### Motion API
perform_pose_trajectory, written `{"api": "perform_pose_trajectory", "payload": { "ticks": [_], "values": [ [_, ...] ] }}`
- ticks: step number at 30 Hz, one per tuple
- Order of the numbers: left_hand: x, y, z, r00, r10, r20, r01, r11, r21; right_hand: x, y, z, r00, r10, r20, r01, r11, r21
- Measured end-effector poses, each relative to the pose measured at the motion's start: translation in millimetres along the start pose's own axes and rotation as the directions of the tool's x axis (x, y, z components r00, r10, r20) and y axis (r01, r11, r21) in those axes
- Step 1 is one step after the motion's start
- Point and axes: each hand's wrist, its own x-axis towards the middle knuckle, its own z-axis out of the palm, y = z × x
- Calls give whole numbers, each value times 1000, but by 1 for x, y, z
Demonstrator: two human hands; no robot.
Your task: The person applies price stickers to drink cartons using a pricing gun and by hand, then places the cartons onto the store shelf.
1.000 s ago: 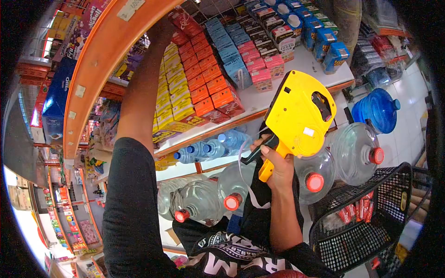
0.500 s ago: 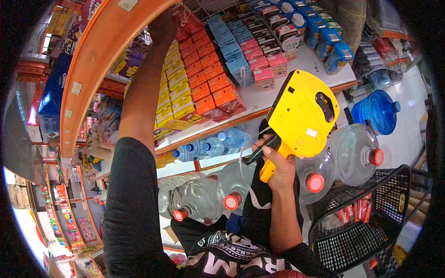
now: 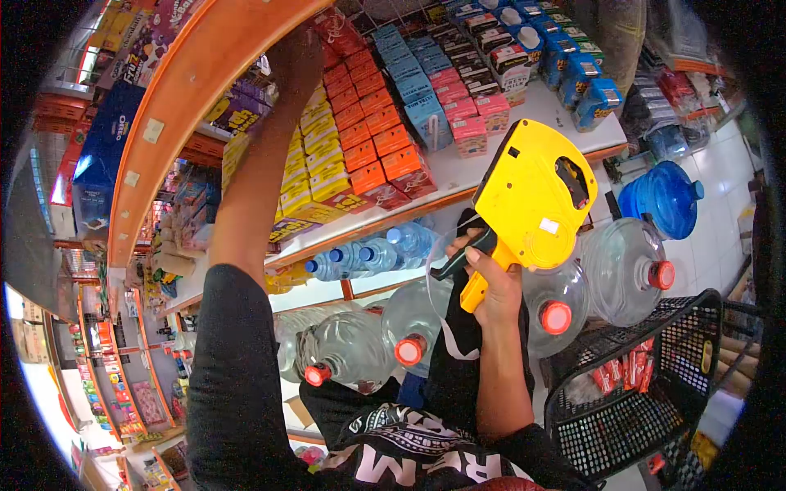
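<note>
My right hand (image 3: pixel 498 295) is wrapped round the grip of a yellow price gun (image 3: pixel 536 196) with a black trigger, its body raised in front of the shelf. A strip of pale label backing (image 3: pixel 452 335) dangles from the gun. My left arm stretches up over the drink cartons, and my left hand (image 3: pixel 295 53) is deep at the back of the shelf, in shadow, near the red cartons (image 3: pixel 340 37). Its fingers are hidden. Below that arm stand rows of yellow cartons (image 3: pixel 327 180) and orange cartons (image 3: pixel 381 123). Light-blue cartons (image 3: pixel 422 110) and pink cartons (image 3: pixel 471 123) are farther right.
An orange shelf edge (image 3: pixel 155 131) curves close by my left arm. Under the white shelf (image 3: pixel 557 131) are small water bottles (image 3: pixel 360 254) and large clear jugs (image 3: pixel 409 327) with red caps. A black basket (image 3: pixel 630 417) holding red packets stands right; a blue jug (image 3: pixel 663 200) lies behind.
The view has shifted slightly, and my left forearm sits a little differently over the yellow cartons. My right hand keeps hold of the price gun in nearly the same place.
</note>
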Motion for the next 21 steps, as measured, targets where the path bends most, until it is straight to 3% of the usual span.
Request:
{"api": "perform_pose_trajectory", "payload": {
  "ticks": [3, 5, 9, 11, 15, 17, 19, 20, 21],
  "values": [
    [-25, 25, -49, 997, -74, 24, 77, 984, -158, -1, 4, -2, 1000, -7, 8, 7, 1000, -14],
    [-49, 40, -95, 963, -37, 268, 96, 973, -209, -2, 5, -4, 1000, -11, 17, 12, 999, -30],
    [-107, 59, -212, 912, 39, 408, 113, 933, -342, -8, 7, -2, 995, -78, 67, 88, 983, -162],
    [-140, 57, -266, 857, -59, 512, 281, 886, -369, -14, 5, 5, 993, -104, 54, 111, 985, -136],
    [-219, 49, -362, 777, -309, 549, 461, 873, -160, -29, 7, 5, 986, -150, 76, 158, 982, -102],
    [-274, 42, -403, 650, -520, 554, 667, 740, -86, -34, 6, 4, 981, -165, 103, 175, 980, -95],
    [-310, 47, -445, 348, -737, 579, 920, 386, -63, -39, -1, 0, 990, -133, 51, 136, 989, -62],
    [-338, 48, -462, 341, -749, 568, 927, 368, -70, -41, -4, -3, 993, -113, 26, 114, 992, -47],
    [-372, 48, -476, 255, -821, 511, 966, 239, -97, -41, -6, -9, 993, -111, 43, 113, 992, -64]
  ]
}}
